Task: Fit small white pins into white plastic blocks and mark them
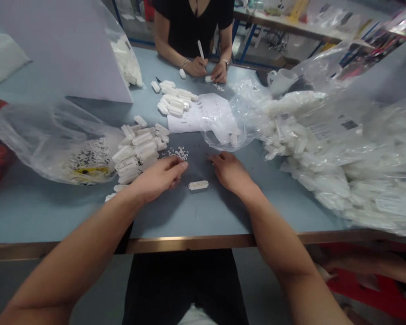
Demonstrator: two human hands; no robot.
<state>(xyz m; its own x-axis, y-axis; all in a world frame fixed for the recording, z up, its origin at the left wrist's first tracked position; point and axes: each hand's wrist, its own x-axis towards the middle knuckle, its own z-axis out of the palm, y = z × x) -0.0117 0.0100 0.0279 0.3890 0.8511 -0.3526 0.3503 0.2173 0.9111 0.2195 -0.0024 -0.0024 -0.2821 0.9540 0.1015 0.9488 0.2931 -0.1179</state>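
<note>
A white multi-hole connector block (198,185) lies flat on the blue table between my two hands, touched by neither. My left hand (162,177) is closed beside it, thumb against the curled fingers; whatever they may hold is hidden. Just beyond those fingers is a scatter of tiny white pieces (180,154). On the other side, my right hand (230,170) rests low over the table with its thumb and forefinger pinched. A small dark tip shows at the pinch, too small to name. A pile of white connector blocks (144,143) is stacked behind my left hand.
A clear bag of small black-and-white pieces (91,155) lies at left. Bulky bags of white parts (338,153) crowd the right. Across the table, a person (196,36) holds a white pen-like tool near more blocks (176,100) and a paper sheet (186,123).
</note>
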